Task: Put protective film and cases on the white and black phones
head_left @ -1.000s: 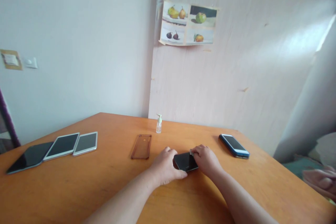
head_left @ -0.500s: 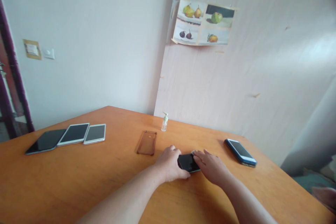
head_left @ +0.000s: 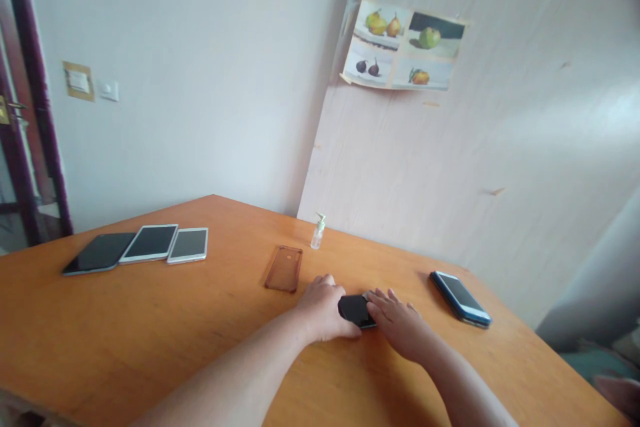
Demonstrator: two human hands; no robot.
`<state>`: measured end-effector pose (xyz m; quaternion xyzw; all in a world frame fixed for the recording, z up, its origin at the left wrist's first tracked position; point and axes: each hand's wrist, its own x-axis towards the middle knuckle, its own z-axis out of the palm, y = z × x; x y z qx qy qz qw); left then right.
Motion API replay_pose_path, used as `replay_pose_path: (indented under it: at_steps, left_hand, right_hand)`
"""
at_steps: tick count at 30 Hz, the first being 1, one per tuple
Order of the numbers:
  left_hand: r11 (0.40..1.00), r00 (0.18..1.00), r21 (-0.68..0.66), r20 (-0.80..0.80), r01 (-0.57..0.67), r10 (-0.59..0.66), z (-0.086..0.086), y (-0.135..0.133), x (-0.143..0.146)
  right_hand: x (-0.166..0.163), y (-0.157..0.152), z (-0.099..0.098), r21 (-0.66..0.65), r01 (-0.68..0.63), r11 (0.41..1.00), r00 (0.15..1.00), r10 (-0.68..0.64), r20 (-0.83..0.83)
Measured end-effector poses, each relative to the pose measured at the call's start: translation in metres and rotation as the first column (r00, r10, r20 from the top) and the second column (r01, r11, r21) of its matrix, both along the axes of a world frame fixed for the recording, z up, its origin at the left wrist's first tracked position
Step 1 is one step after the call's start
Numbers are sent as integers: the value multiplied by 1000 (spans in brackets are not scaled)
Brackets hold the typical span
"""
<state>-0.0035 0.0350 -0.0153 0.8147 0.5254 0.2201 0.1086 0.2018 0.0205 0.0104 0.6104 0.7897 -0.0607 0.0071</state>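
A black smartphone (head_left: 357, 311) lies face up on the table, partly covered by both hands. My left hand (head_left: 325, 310) is curled around its left end, the thumb along the near edge and the fingers on the far side. Over its right end, my right hand (head_left: 397, 320) presses its fingertips down on the screen. A small white piece (head_left: 368, 295), like a tissue or cloth, peeks out under those fingertips; most of it is hidden. Beyond the left hand rests a brown translucent phone case (head_left: 284, 269), and a small clear pump bottle (head_left: 317, 232) stands behind it.
On the left of the wooden table (head_left: 240, 360) lie a dark tablet (head_left: 99, 253), a white tablet (head_left: 150, 243) and a white phone (head_left: 188, 245). A white-faced phone on a blue one (head_left: 461, 298) sits at the right. Fruit pictures (head_left: 404, 43) hang on the wall.
The view has tilted and shifted slightly, so the wall and table things sit differently in the picture. My right hand has shifted slightly on the phone; the left keeps its hold.
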Motion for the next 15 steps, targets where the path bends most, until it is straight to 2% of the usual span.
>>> replay_pose_path:
  at_steps: [4, 6, 11, 13, 15]
  left_hand:
    - [1000, 1000, 12, -25, 10, -10, -1, 0, 0]
    - [1000, 999, 11, -33, 16, -15, 0, -1, -1]
    - [1000, 999, 0, -36, 6, -6, 4, -4, 0]
    - [1000, 999, 12, -36, 3, -2, 4, -4, 1]
    - [1000, 999, 20, -37, 4, -4, 5, -6, 2]
  right_hand:
    - [-25, -16, 5, -44, -195, 980, 976, 190, -103]
    - [-27, -18, 7, -54, -221, 974, 971, 215, -105]
    - [0, -2, 4, -19, 32, 999, 999, -31, 31]
    - [4, 1, 2, 14, 72, 997, 996, -73, 51]
    - [-2, -2, 0, 21, 35, 999, 999, -36, 22]
